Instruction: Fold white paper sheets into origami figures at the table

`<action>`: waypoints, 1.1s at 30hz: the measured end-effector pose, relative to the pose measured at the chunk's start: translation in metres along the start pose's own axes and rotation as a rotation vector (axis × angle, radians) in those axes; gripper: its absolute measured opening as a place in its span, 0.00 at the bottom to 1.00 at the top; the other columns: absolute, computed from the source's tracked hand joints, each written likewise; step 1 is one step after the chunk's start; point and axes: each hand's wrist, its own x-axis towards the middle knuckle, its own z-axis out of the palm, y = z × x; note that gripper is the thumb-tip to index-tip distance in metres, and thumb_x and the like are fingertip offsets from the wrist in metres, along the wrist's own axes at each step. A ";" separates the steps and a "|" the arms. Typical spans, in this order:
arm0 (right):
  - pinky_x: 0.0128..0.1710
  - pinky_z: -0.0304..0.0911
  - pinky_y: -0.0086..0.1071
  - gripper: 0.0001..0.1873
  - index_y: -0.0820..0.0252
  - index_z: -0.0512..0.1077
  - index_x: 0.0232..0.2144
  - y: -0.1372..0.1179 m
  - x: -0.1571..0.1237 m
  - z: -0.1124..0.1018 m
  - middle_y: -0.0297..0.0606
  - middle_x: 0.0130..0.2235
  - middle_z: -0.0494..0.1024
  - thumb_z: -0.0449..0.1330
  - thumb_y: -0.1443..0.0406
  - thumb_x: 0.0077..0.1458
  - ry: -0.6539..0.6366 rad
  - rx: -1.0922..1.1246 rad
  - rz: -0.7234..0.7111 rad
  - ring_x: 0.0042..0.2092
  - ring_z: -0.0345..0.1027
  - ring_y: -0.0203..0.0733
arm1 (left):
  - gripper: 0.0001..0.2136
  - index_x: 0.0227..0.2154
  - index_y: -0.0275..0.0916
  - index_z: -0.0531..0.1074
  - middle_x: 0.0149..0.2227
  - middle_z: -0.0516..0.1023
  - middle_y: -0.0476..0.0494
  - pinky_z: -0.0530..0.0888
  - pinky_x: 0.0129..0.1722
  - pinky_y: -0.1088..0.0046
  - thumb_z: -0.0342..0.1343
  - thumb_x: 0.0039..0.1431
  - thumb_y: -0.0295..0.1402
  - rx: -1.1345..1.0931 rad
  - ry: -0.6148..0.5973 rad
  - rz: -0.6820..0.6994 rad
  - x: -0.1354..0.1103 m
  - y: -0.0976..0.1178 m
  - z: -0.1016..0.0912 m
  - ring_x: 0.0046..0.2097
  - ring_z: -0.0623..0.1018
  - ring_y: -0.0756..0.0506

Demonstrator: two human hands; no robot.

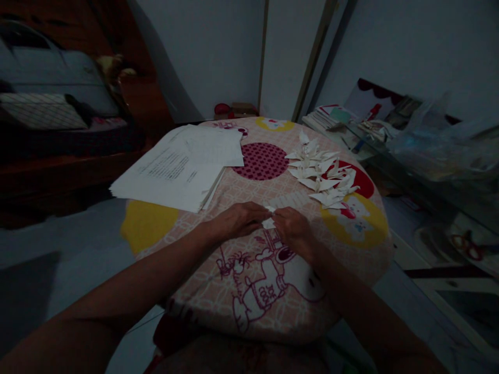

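A small piece of folded white paper (268, 223) is pinched between my two hands, above the middle of the round table. My left hand (245, 219) grips it from the left, fingers pressed together. From the right, my right hand (292, 227) holds it with curled fingers. The hands nearly meet, and their fingers hide much of the paper. Several folded white paper cranes (322, 174) stand grouped beyond my right hand. A strip of paper (289, 200) lies flat just behind the hands.
A stack of printed sheets (175, 166) covers the table's left side. The patterned tablecloth (206, 296) hangs over the near edge. At right, a glass-topped cabinet (429, 192) bears a clear plastic bag (432, 140). A wooden seat (136, 98) with a light bag (58, 78) stands left.
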 end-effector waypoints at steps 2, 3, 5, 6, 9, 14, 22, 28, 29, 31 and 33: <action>0.50 0.63 0.35 0.13 0.60 0.78 0.41 0.000 0.000 -0.001 0.45 0.44 0.80 0.54 0.71 0.65 -0.006 -0.023 -0.013 0.47 0.70 0.46 | 0.16 0.56 0.38 0.74 0.55 0.79 0.33 0.76 0.55 0.62 0.53 0.66 0.30 0.032 0.024 0.005 -0.001 -0.001 0.001 0.54 0.79 0.41; 0.50 0.63 0.35 0.13 0.60 0.78 0.42 0.000 0.001 -0.001 0.45 0.44 0.80 0.53 0.71 0.65 -0.012 -0.038 -0.019 0.47 0.70 0.46 | 0.16 0.55 0.38 0.74 0.54 0.79 0.33 0.76 0.55 0.61 0.53 0.66 0.30 0.048 0.028 0.018 -0.001 -0.001 0.001 0.54 0.79 0.41; 0.49 0.64 0.35 0.13 0.61 0.78 0.40 0.000 0.000 -0.003 0.45 0.44 0.80 0.53 0.71 0.65 -0.039 -0.072 -0.040 0.47 0.71 0.46 | 0.14 0.52 0.36 0.76 0.54 0.79 0.32 0.77 0.55 0.60 0.51 0.67 0.30 0.089 0.015 0.063 -0.001 0.000 0.002 0.54 0.80 0.41; 0.49 0.64 0.36 0.13 0.61 0.78 0.40 0.000 -0.001 -0.004 0.45 0.43 0.80 0.53 0.72 0.65 -0.050 -0.084 -0.056 0.47 0.71 0.46 | 0.14 0.50 0.35 0.77 0.54 0.79 0.31 0.77 0.55 0.60 0.50 0.68 0.30 0.109 0.004 0.084 -0.002 0.000 0.003 0.55 0.79 0.40; 0.50 0.65 0.36 0.12 0.63 0.78 0.38 0.003 -0.004 -0.006 0.47 0.44 0.80 0.54 0.71 0.64 -0.025 -0.068 -0.106 0.47 0.71 0.46 | 0.14 0.49 0.35 0.77 0.54 0.79 0.31 0.76 0.57 0.59 0.49 0.68 0.30 0.145 -0.021 0.105 -0.002 0.000 0.005 0.55 0.79 0.40; 0.51 0.66 0.39 0.08 0.61 0.78 0.41 0.015 -0.005 0.000 0.45 0.46 0.80 0.62 0.63 0.61 0.075 0.099 -0.170 0.48 0.71 0.47 | 0.13 0.47 0.38 0.78 0.50 0.81 0.34 0.77 0.53 0.61 0.50 0.68 0.32 0.124 0.027 0.013 0.003 -0.002 0.008 0.50 0.81 0.42; 0.45 0.67 0.34 0.13 0.60 0.81 0.40 0.020 0.003 -0.005 0.42 0.39 0.83 0.57 0.67 0.58 0.217 0.522 0.062 0.41 0.75 0.44 | 0.13 0.36 0.35 0.80 0.28 0.79 0.45 0.70 0.33 0.75 0.52 0.64 0.36 -0.234 0.147 -0.360 0.018 0.011 -0.005 0.31 0.76 0.49; 0.29 0.65 0.29 0.14 0.63 0.81 0.36 0.031 0.010 0.004 0.37 0.32 0.83 0.65 0.63 0.46 0.100 1.049 0.268 0.31 0.74 0.40 | 0.10 0.31 0.30 0.78 0.23 0.75 0.47 0.64 0.24 0.77 0.62 0.51 0.34 -0.895 0.099 -0.623 0.022 0.001 -0.003 0.24 0.70 0.52; 0.28 0.64 0.28 0.14 0.63 0.81 0.35 0.033 0.011 0.007 0.37 0.31 0.83 0.65 0.63 0.44 0.076 1.087 0.298 0.30 0.73 0.40 | 0.10 0.31 0.29 0.78 0.24 0.77 0.46 0.65 0.25 0.77 0.63 0.49 0.32 -0.951 0.077 -0.651 0.022 -0.002 -0.002 0.24 0.71 0.52; 0.28 0.64 0.28 0.15 0.63 0.81 0.35 0.035 0.013 0.010 0.37 0.31 0.83 0.67 0.63 0.42 0.057 1.133 0.332 0.29 0.73 0.39 | 0.10 0.31 0.29 0.79 0.25 0.79 0.44 0.68 0.26 0.76 0.65 0.44 0.30 -1.034 0.057 -0.687 0.023 -0.006 -0.002 0.26 0.74 0.50; 0.27 0.64 0.28 0.15 0.63 0.81 0.35 0.035 0.013 0.011 0.38 0.31 0.83 0.67 0.62 0.42 0.053 1.163 0.339 0.29 0.73 0.39 | 0.11 0.31 0.29 0.79 0.26 0.80 0.43 0.69 0.27 0.76 0.66 0.42 0.28 -1.086 0.060 -0.701 0.022 -0.008 -0.002 0.26 0.76 0.50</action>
